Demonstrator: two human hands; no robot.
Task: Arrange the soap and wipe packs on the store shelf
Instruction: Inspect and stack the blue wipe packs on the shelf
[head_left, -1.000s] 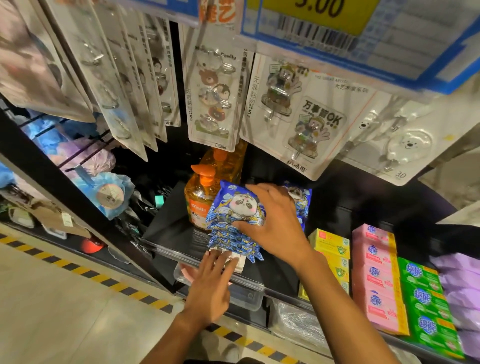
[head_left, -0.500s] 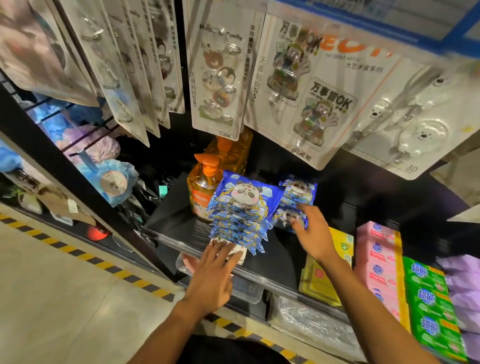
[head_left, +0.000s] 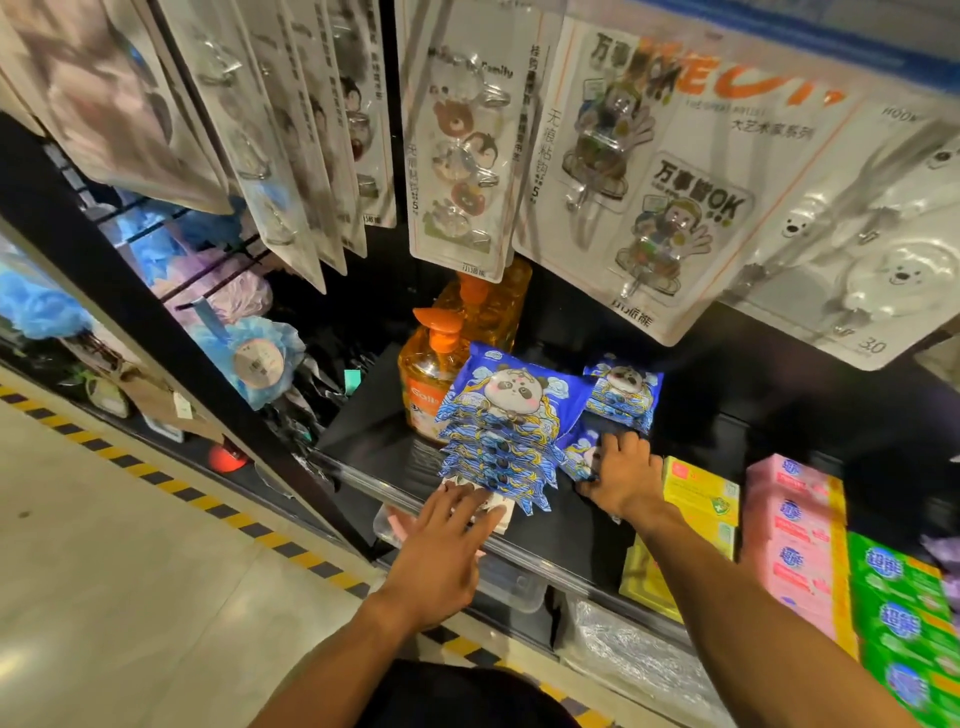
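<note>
Where the wipes sit: fanned panda stack (head_left: 493, 431) at the shelf (head_left: 374, 415) front, two small packs (head_left: 623, 387) right beside it.
Left hand (head_left: 441, 551): flat, fingers straight on the stack's bottom card (head_left: 501, 514).
Right hand (head_left: 621, 480): fingers curled over the nearer small pack (head_left: 579, 457).
Soap bottles (head_left: 436, 374): two, orange, behind.

Single head-worn wide-angle view; faces forward and steeply down onto the black shelf (head_left: 363, 415) from just outside its front edge; set close, both forearms entering from the bottom of frame; left hand (head_left: 439, 553) at the shelf's front edge, right hand (head_left: 621, 478) further in; hanging hook cards (head_left: 457, 156) across the top, nearest the lens, partly blurred; floor (head_left: 130, 571) at lower left; soap boxes (head_left: 789, 530) toward the shelf's right end; straight lines bowed at the frame edges.
</note>
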